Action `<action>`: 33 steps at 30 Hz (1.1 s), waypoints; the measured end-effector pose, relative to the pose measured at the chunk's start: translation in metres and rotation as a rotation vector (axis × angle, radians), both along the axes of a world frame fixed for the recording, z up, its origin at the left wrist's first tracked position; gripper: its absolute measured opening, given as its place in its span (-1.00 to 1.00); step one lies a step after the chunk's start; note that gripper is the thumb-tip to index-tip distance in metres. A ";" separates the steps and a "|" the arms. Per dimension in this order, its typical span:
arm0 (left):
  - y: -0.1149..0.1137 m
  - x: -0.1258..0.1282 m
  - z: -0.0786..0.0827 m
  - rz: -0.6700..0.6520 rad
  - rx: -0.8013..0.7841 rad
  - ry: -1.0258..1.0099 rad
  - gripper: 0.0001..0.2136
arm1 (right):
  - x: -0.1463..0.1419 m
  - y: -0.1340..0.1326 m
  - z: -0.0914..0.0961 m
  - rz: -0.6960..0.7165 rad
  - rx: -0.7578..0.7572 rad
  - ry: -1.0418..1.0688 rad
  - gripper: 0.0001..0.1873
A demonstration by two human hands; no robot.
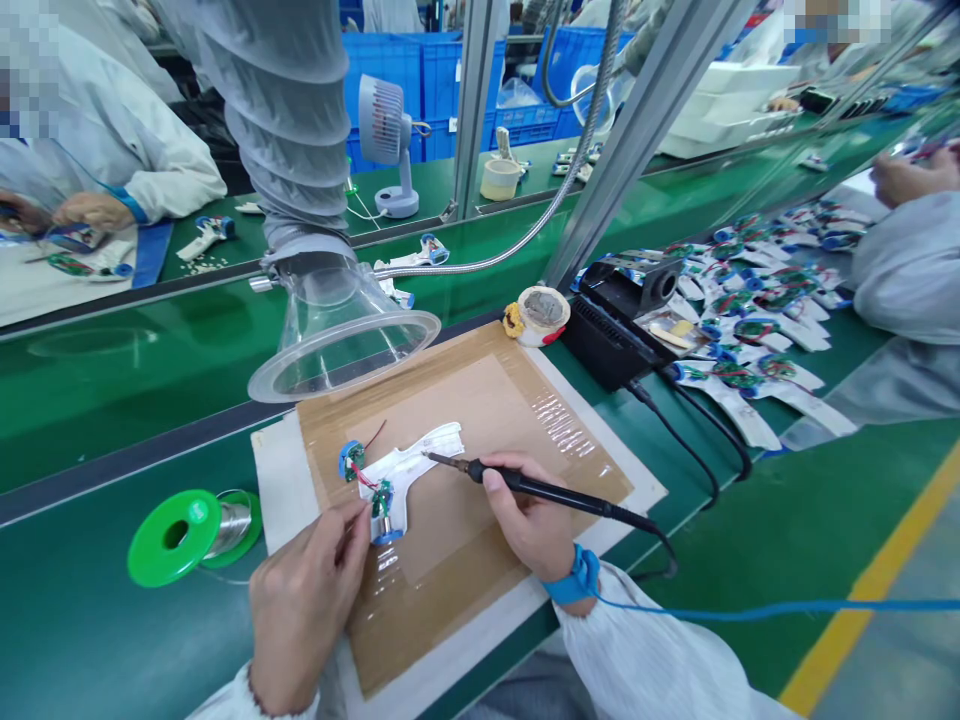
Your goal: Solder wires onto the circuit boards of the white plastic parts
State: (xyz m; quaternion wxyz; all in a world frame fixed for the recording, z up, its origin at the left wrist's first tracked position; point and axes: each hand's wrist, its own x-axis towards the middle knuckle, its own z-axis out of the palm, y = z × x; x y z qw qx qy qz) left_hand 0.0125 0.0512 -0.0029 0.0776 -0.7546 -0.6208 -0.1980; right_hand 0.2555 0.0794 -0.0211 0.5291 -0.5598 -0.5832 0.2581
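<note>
A white gun-shaped plastic shell half (412,462) lies on the cardboard-covered work mat (480,400). Over its lower left part sit a small green circuit board (382,497) and a metal cylinder with a blue end (387,530). Red wires link these to a round blue-rimmed circuit board (351,460) beside the shell. My left hand (311,590) is closed in a pinch, fingertips at the edge of the small board; what lies between them is hidden. My right hand (529,515) grips a black soldering iron (540,487), its tip over the shell's upper part.
A green solder spool (176,535) lies left of the mat. Overhead hangs a clear fume extraction hood (337,340). A tip-cleaning pot (541,315) and black soldering stand (619,330) stand behind right, near several wired shells (750,320). A blue wrist cord (750,610) trails right. Co-workers sit nearby.
</note>
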 end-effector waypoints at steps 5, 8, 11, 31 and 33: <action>0.000 0.000 -0.001 -0.004 -0.006 -0.008 -0.83 | 0.000 0.000 0.000 -0.009 -0.006 -0.001 -0.89; 0.000 0.000 -0.001 0.009 -0.025 -0.029 -0.82 | 0.000 -0.001 -0.001 -0.032 0.027 0.013 -0.89; 0.002 0.001 -0.001 0.046 -0.016 -0.033 -0.81 | 0.000 -0.001 -0.002 -0.046 0.038 0.006 -0.89; 0.014 0.015 0.003 -0.014 0.068 0.032 -0.85 | -0.002 0.002 0.000 0.010 -0.015 -0.035 -0.87; 0.012 0.015 0.004 -0.009 0.056 0.025 -0.84 | -0.002 0.002 0.000 0.010 -0.014 -0.032 -0.88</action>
